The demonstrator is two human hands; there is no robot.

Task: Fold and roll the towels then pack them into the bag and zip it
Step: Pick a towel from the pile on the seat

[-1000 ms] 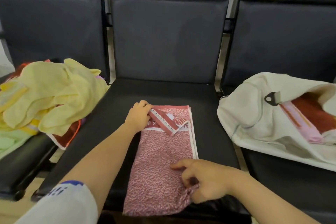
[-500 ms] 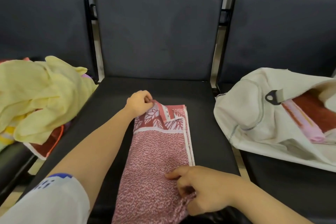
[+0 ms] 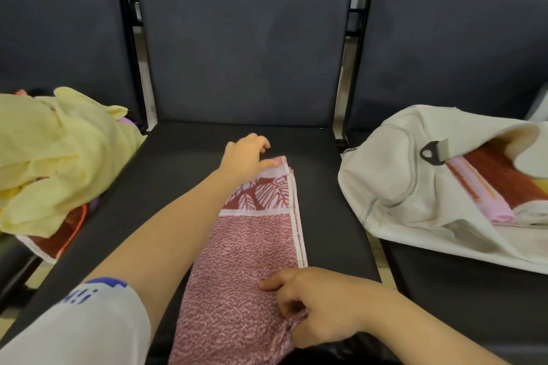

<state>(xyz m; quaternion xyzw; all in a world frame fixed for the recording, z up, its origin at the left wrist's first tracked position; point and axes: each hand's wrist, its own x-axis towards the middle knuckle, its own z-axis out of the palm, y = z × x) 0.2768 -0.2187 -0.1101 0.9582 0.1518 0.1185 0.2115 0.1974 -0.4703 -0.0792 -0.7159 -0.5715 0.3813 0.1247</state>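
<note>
A pink-red patterned towel lies folded lengthwise on the middle seat, its leaf-patterned border at the far end. My left hand pinches the far corner of that border. My right hand grips the near right edge of the towel, fingers curled into the cloth. A white bag lies open on the right seat, with a rolled pink and dark red towel showing inside.
A heap of yellow towels sits on the left seat, over a red cloth with a white edge. Dark seat backs rise behind. Metal frame gaps separate the seats.
My left hand has pulled the turned-over far border out flat and away from me, so the towel's far end now lies straight. My right hand keeps hold of the near edge.
</note>
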